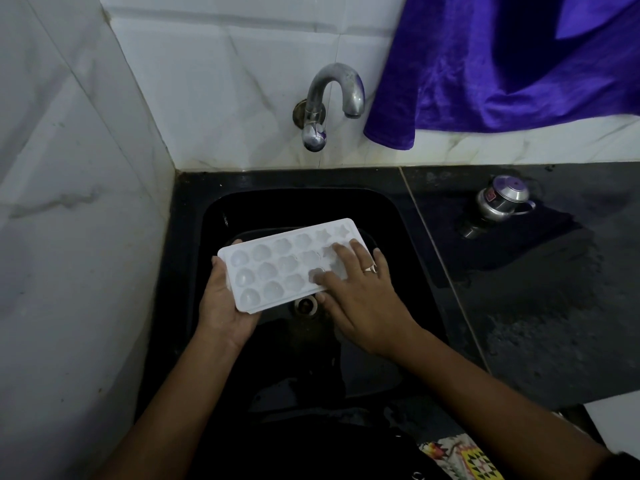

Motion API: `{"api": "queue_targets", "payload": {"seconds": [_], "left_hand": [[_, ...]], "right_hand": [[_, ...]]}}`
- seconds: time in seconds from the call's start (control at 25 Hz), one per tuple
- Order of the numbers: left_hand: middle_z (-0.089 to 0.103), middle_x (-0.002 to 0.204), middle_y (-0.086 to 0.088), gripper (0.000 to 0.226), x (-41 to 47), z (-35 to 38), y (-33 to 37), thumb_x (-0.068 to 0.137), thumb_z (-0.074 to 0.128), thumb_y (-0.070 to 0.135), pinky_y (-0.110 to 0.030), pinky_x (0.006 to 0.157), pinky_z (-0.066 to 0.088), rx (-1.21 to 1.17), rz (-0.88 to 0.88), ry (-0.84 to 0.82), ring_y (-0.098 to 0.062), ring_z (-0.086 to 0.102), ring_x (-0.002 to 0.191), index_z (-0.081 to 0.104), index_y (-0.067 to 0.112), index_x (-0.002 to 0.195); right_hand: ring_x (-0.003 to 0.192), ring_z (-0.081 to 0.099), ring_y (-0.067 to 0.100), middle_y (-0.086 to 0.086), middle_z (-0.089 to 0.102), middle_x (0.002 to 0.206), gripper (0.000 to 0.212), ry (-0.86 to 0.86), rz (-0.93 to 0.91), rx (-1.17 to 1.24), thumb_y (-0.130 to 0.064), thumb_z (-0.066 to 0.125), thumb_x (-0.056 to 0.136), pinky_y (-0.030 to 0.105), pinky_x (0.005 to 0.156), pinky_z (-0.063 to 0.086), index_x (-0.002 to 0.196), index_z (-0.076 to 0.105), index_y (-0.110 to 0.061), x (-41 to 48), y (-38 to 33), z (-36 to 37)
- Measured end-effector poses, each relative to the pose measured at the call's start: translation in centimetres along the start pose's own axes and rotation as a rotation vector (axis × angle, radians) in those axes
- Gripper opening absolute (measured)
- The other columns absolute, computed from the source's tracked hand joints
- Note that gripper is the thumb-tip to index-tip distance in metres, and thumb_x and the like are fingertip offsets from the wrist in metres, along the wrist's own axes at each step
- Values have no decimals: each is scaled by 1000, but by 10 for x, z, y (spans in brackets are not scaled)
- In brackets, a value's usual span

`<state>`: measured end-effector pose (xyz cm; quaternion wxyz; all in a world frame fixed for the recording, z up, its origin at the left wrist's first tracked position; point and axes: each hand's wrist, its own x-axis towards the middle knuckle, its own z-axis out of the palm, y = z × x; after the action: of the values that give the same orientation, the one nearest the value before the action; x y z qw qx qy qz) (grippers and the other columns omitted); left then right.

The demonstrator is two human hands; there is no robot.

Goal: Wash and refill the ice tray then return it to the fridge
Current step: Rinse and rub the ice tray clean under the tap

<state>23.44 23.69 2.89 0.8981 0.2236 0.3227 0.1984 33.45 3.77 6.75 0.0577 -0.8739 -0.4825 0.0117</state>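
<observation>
A white plastic ice tray (277,265) with several round and star-shaped cups is held over the black sink (398,216). My left hand (223,304) grips the tray's near left end from below, thumb on the rim. My right hand (360,292), with a ring on one finger, lies flat on the tray's right half, fingers spread over the cups. The tray tilts slightly, its far right corner higher. A curved metal tap (334,95) sticks out of the tiled wall above the sink; no water runs from it.
White marble tiles cover the left wall and back wall. A purple cloth (502,71) hangs at the upper right. On the wet black counter (554,306) to the right stands a small metal lidded pot (502,200). The sink drain (306,304) shows under the tray.
</observation>
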Motion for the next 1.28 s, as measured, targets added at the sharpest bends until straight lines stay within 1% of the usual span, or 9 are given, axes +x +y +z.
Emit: {"api": "queue_targets", "payload": {"seconds": [0.12, 0.28, 0.44, 0.56, 0.72, 0.84, 1.04, 1.16, 1.28], "left_hand": [[68, 139, -12, 52, 0, 2, -7, 108, 36, 57, -58, 103, 52, -3, -16, 8, -36, 67, 125, 61, 27, 141], [71, 134, -11, 47, 0, 0, -1, 108, 35, 56, -54, 97, 56, -8, 9, 0, -34, 69, 122, 69, 28, 126], [67, 140, -13, 49, 0, 1, -9, 103, 44, 56, -61, 109, 47, 4, 0, -7, -38, 63, 130, 64, 27, 135], [69, 138, -12, 48, 1, -2, -1, 107, 37, 56, -57, 102, 53, 12, 9, -21, -35, 67, 126, 66, 26, 131], [68, 138, -14, 49, -3, 3, -8, 105, 42, 56, -58, 102, 53, 27, -11, -11, -36, 67, 124, 65, 25, 134], [72, 132, -12, 48, -4, 2, 1, 108, 36, 55, -51, 87, 63, -1, 10, -6, -32, 73, 114, 72, 27, 122], [68, 139, -14, 51, -3, 5, -9, 102, 44, 56, -60, 105, 50, 13, -25, -10, -37, 65, 127, 62, 26, 139], [69, 137, -13, 48, -3, 4, -1, 108, 37, 56, -57, 100, 54, 14, -1, -18, -34, 70, 121, 66, 26, 131], [69, 137, -13, 52, -2, 5, -5, 109, 35, 56, -57, 102, 54, 13, -25, -22, -35, 69, 122, 63, 24, 139]], "right_hand": [[155, 18, 41, 17, 30, 163, 44, 9, 37, 27, -52, 31, 107, 67, 121, 18, 123, 56, -20, 5, -8, 0], [156, 15, 39, 13, 26, 165, 46, 6, -19, -19, -54, 28, 107, 67, 122, 15, 140, 50, -30, -2, 1, 1], [155, 18, 41, 17, 29, 163, 44, 21, 32, 6, -53, 31, 107, 68, 120, 17, 125, 55, -21, 3, -9, 2], [156, 17, 40, 15, 27, 165, 46, 14, -40, -70, -54, 29, 108, 68, 121, 15, 139, 50, -28, -4, -1, 4], [155, 19, 42, 19, 31, 163, 46, 18, 32, -24, -53, 29, 107, 68, 121, 16, 123, 57, -20, 4, -9, 1], [156, 17, 40, 15, 28, 165, 50, 4, -41, -62, -55, 27, 107, 67, 122, 14, 139, 50, -24, -5, -7, 6], [155, 19, 42, 19, 32, 163, 45, 23, 34, -20, -52, 29, 107, 65, 123, 13, 120, 56, -19, 3, -9, 2], [155, 18, 40, 16, 29, 164, 47, 19, -44, -60, -53, 29, 108, 66, 123, 13, 137, 51, -24, -5, -2, 2], [155, 19, 41, 17, 31, 162, 41, 44, 36, -9, -51, 31, 108, 66, 123, 14, 128, 56, -25, 1, -1, -4]]}}
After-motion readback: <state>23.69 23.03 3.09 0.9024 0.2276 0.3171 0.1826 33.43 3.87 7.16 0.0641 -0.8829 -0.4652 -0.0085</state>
